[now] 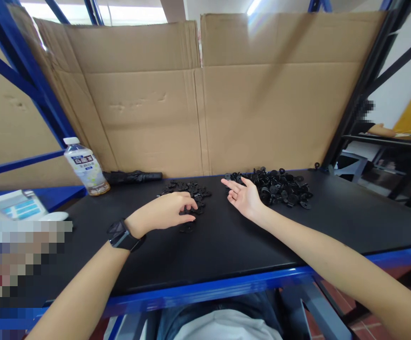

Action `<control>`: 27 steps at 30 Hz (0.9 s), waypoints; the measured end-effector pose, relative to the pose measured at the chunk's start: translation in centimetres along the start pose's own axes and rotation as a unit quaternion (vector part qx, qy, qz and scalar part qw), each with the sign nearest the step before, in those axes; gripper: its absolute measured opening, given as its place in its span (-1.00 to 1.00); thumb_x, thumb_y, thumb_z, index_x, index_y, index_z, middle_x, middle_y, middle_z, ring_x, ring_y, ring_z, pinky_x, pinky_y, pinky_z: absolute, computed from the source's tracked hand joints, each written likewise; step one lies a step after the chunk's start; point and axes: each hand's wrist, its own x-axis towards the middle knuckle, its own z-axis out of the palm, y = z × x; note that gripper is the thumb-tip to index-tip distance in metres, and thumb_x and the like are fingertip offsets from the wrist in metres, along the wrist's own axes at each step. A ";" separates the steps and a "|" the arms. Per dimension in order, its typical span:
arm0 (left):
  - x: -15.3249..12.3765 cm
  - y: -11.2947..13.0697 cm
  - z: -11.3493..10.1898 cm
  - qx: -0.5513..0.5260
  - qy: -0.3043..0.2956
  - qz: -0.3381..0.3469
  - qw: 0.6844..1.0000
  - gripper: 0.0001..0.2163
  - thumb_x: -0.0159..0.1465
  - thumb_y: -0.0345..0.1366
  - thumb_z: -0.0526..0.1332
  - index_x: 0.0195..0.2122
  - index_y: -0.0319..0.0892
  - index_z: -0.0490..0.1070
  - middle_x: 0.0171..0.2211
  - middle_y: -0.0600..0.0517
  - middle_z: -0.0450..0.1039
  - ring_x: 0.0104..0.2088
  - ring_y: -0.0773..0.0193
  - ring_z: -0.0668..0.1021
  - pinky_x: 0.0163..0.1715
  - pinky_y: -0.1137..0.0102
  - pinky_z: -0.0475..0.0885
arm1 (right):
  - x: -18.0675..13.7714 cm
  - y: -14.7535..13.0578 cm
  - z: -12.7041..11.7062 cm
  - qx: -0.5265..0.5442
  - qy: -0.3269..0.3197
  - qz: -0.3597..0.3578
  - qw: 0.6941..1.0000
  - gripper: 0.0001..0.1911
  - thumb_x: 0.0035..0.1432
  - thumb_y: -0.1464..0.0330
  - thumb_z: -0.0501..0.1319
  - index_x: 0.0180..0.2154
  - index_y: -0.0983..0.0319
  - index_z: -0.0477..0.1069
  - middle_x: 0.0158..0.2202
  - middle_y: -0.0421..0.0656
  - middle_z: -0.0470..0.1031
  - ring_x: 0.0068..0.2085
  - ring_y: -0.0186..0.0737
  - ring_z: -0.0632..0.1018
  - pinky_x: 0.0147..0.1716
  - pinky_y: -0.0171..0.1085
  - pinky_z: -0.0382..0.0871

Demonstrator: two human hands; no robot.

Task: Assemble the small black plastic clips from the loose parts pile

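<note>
The left hand [170, 210] is hovering by small black pieces [201, 191], thumb and fingers standing apart. The right hand [246, 199], also unclosed, is facing upward beside black discs [284, 188].

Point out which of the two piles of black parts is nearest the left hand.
The smaller, flatter pile, partly hidden behind the left hand. The larger pile is heaped higher and lies by the right hand.

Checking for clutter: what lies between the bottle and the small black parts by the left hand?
In the head view, a long black bundle, probably a folded umbrella, lies near the cardboard between the bottle and the small black parts.
</note>
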 end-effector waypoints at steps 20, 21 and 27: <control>2.2 -0.7 3.6 0.178 0.096 -0.015 0.979 -0.82 0.22 -0.46 0.06 -0.31 -0.23 0.46 -0.33 -0.07 0.45 -0.27 0.19 0.48 -0.22 0.33 0.31 | -0.5 1.3 0.6 -0.120 -0.044 0.034 0.991 -0.78 0.06 0.42 0.05 -0.33 0.27 0.47 -0.52 -0.21 0.38 -0.59 -0.44 0.26 -0.53 -0.38 0.21; 2.2 -0.6 3.6 0.182 0.095 -0.026 0.978 -0.82 0.22 -0.46 0.06 -0.32 -0.23 0.46 -0.34 -0.07 0.45 -0.27 0.18 0.49 -0.24 0.33 0.32 | -0.4 1.4 0.6 -0.122 -0.046 0.034 0.991 -0.78 0.06 0.43 0.06 -0.33 0.28 0.47 -0.53 -0.21 0.38 -0.59 -0.44 0.26 -0.53 -0.38 0.21; 2.2 -0.4 3.5 0.168 0.074 -0.098 0.978 -0.91 0.22 -0.33 0.15 -0.36 -0.21 0.40 -0.44 -0.05 0.47 -0.38 0.17 0.53 -0.40 0.38 0.33 | -0.2 1.5 0.5 -0.128 -0.050 0.037 0.990 -0.79 0.05 0.43 0.08 -0.33 0.29 0.49 -0.52 -0.22 0.37 -0.59 -0.46 0.27 -0.53 -0.39 0.20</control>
